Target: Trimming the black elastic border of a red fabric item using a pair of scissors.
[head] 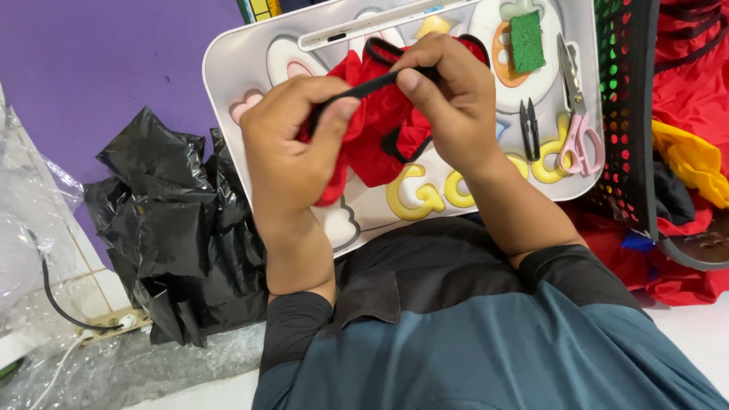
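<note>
black plastic bag (178, 235) heaped left of and below the left fingers, on the floor by a purple wall (99, 68). white lap tray (228, 57) with cartoon shapes lies under both hands. black perforated basket (630, 114) stands right of the right fingers, red cloth pile (695, 68) beyond it. red fabric piece (372, 129) bunched between the two hands, over the tray middle. left hand (292, 152) clenched on the fabric, thumb and forefinger pinching the black strap (364, 89). right hand (448, 99) pinches the same strap just beside the left fingertips, strap taut between them. pink-handled scissors (579, 133) right of the right fingers, on the tray. green sponge (527, 42) above them. small black thread snips (530, 129) just left of the scissors.
</note>
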